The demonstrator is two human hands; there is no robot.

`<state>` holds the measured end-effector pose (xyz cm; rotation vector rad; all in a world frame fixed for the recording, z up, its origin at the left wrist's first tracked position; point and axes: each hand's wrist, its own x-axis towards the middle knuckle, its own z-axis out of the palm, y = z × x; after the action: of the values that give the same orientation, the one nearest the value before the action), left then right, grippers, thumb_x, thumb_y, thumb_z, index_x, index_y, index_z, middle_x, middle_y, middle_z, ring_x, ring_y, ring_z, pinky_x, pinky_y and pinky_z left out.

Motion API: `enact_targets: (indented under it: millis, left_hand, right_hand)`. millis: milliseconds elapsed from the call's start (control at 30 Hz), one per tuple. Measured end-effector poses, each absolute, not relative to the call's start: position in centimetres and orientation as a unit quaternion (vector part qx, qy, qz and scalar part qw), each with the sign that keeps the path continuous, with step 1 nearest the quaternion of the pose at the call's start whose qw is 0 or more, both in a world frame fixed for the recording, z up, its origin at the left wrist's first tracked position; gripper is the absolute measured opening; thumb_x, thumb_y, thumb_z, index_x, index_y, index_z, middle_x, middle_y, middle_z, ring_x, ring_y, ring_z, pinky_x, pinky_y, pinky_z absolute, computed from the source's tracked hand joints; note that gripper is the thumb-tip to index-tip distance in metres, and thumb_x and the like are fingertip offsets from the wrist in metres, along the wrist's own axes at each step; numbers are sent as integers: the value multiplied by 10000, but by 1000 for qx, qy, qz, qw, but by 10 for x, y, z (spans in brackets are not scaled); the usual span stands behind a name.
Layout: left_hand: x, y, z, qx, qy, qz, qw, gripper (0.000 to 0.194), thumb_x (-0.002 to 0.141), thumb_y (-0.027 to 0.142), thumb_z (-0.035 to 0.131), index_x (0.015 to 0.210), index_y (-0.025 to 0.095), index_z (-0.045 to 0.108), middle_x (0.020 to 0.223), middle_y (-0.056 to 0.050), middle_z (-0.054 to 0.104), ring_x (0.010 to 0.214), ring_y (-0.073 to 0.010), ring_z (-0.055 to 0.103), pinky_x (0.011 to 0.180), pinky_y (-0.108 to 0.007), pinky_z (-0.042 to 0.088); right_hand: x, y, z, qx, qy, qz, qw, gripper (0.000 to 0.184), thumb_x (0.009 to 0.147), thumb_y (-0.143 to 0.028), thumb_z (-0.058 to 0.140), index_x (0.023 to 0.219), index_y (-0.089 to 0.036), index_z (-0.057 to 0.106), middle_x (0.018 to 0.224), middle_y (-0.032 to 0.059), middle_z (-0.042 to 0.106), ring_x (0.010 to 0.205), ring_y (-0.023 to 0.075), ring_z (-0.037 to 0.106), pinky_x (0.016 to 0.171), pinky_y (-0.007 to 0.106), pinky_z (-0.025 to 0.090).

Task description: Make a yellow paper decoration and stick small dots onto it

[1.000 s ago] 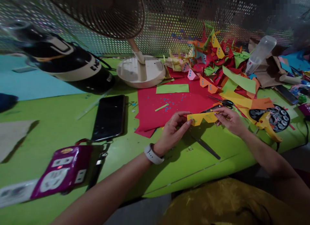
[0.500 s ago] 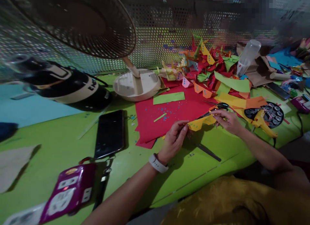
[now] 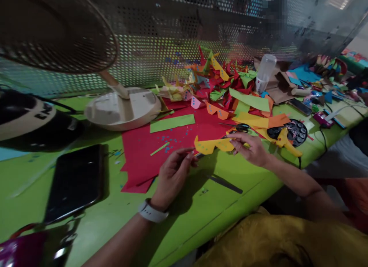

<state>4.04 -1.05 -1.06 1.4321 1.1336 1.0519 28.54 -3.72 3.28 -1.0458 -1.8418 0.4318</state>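
Note:
A yellow paper cutout (image 3: 205, 146), shaped like a small eye mask and marked with faint dots, is pinched at its right end by my right hand (image 3: 251, 149). Its left end stands free, bent upward. Just left of that end is my left hand (image 3: 174, 175), fingers bent and slightly apart, with nothing visible between them. Below the cutout, a dark slim tool like tweezers (image 3: 225, 183) lies on the green table (image 3: 184, 236). Black scissors (image 3: 242, 127) rest behind my right hand. Under the work lie red paper sheets (image 3: 138, 156).
A heap of folded coloured paper (image 3: 218, 73) lies at the back. A fan base (image 3: 138, 110), a phone (image 3: 76, 182) and a black bottle (image 3: 28, 121) stand or lie on the left. To the right are a yellow glue gun (image 3: 286, 140) and a clear bottle (image 3: 266, 71).
The view has turned right. My left fingers have come off the cutout's left end, which now bends up; my right hand keeps hold of the other end.

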Motion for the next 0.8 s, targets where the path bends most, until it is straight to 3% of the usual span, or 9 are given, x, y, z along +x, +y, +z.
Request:
enact_targets:
  millis: [100,233,367,467,533,667,733,800]
  left_hand:
    - [39,-12,-10,578,479,435,496,424,793,551,659,1006,187,618,706,0,641,607,-150,573,537,-254,448]
    - [38,-14,-8,572,494,418,504,423,791,574,662,989,201,638,746,-10,662,672,-167,614,596,-269,490]
    - [36,-13,-8,573,509,399,503,443,785,593,662,982,197,643,732,-13,670,655,-171,612,586,-277,491]
    - [35,-12,-11,578,522,397,486,470,773,617,659,982,196,654,729,-16,677,663,-176,619,608,-285,501]
    - [34,-12,-12,574,525,400,484,489,756,634,668,980,199,655,725,-15,681,669,-180,629,623,-290,511]
    - [35,-12,-10,569,518,398,499,500,752,646,672,970,196,653,716,-13,677,646,-176,630,615,-289,513]
    - [36,-13,-9,567,518,397,502,500,753,644,675,972,195,654,716,-15,680,643,-174,628,603,-286,510]
    - [37,-14,-7,562,515,399,509,487,750,637,684,965,200,655,711,-15,684,639,-173,627,588,-281,507]
  right_hand:
    - [291,-58,63,-401,-813,82,414,251,989,-247,491,1163,-201,666,871,31,767,650,89,689,621,198,530]
    - [327,-71,96,-424,-820,-59,381,194,955,-206,548,1074,-224,700,855,15,783,667,103,711,617,200,539]
    - [381,-43,108,-557,-698,-55,446,198,937,-304,569,1073,-239,697,719,-12,735,526,121,668,498,229,524]
    - [411,2,106,-608,-634,-95,469,288,958,-404,504,1126,-236,666,773,4,725,562,145,675,556,275,537]
    - [420,31,104,-666,-622,-120,394,350,980,-394,438,1204,-214,637,839,33,742,688,179,702,674,311,543]
    - [415,56,99,-754,-643,-71,117,581,935,-371,522,1463,-145,433,977,119,760,961,318,689,819,415,501]
    - [409,49,99,-747,-658,-39,85,613,939,-375,519,1496,-153,390,982,118,763,942,317,688,806,404,493]
    - [405,38,99,-718,-687,0,108,531,958,-375,486,1446,-167,476,969,102,767,890,274,693,779,360,488]
